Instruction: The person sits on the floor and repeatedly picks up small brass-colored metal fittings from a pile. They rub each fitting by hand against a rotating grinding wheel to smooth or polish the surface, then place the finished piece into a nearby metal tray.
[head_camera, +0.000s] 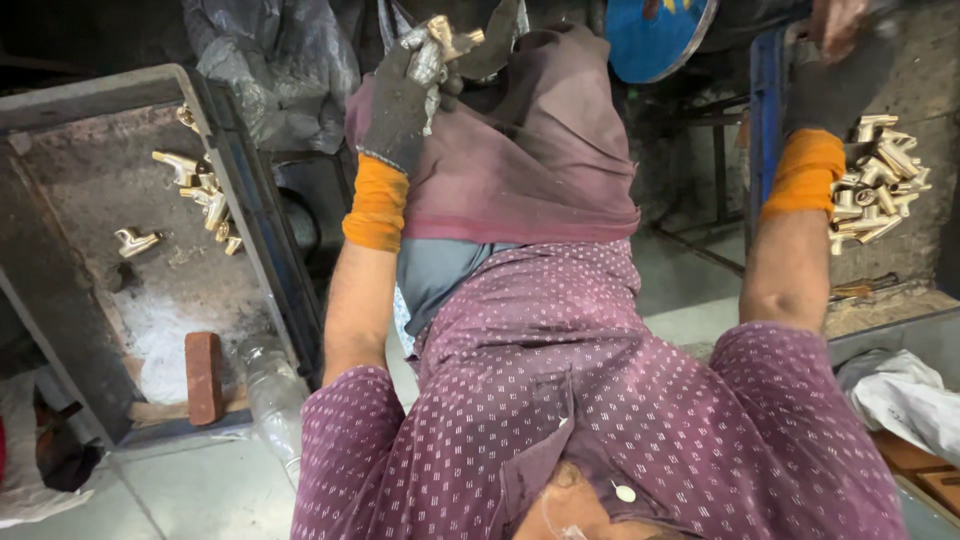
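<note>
While gripped, brass fitting (440, 40) glints, gloved left hand (405, 95)

On our left we see a shallow grey tray (60, 300), dusty inside, tilted against the floor (200, 490). Directly on its bottom lie a few brass fittings (205, 195) bunched near the upper right wall, one more brass fitting (135, 241) apart from them, and a red brick (204, 377) lying flat near the lower edge. On our right a rough stone bench (915, 110) carries a heap of brass pieces (880, 180), touching one another. Beside the tray, a clear plastic bottle (272, 395) rests on the floor.
</note>
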